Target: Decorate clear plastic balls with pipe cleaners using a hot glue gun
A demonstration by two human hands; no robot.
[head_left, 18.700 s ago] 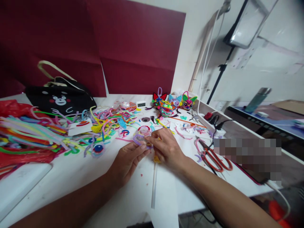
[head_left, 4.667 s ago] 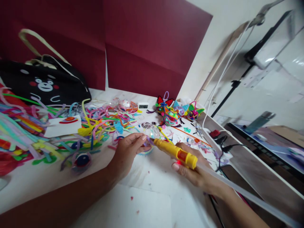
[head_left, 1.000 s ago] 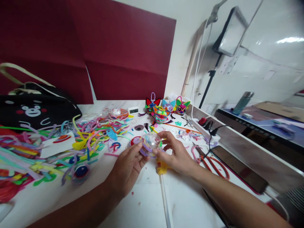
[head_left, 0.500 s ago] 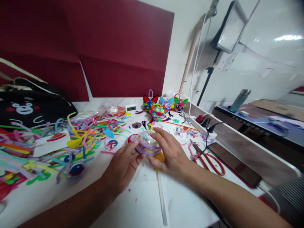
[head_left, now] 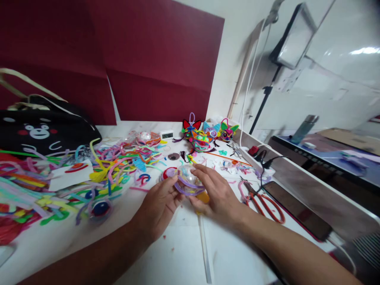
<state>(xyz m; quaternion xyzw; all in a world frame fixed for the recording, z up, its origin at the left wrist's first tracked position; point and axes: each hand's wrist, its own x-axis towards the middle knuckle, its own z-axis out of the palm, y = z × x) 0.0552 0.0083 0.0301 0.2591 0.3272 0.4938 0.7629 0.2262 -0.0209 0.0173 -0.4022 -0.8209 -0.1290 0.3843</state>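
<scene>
A clear plastic ball (head_left: 190,179) trimmed with purple pipe cleaner is held between both hands over the white table. My left hand (head_left: 158,204) grips its left side, thumb on top and fingers beneath. Around the right side curl the fingers of my right hand (head_left: 218,192). Under that hand an orange-yellow piece (head_left: 203,197) shows in part, above a pale stick (head_left: 204,245) lying on the table. Just behind the ball is a red and pink round piece (head_left: 168,173). Left of my hands lies another clear ball (head_left: 100,209) with a dark blue disc.
Loose pipe cleaners (head_left: 118,166) cover the left side, before a black bag (head_left: 44,130). Finished animal-head ornaments (head_left: 201,140) stand at the back beside a small digital clock (head_left: 166,135). Orange-handled scissors (head_left: 268,206) and a phone (head_left: 298,211) lie at right, near a power strip (head_left: 265,168).
The whole scene has shifted slightly right in view as the head turned. Both hands keep the same hold on the ball, with hardly any change in finger position.
</scene>
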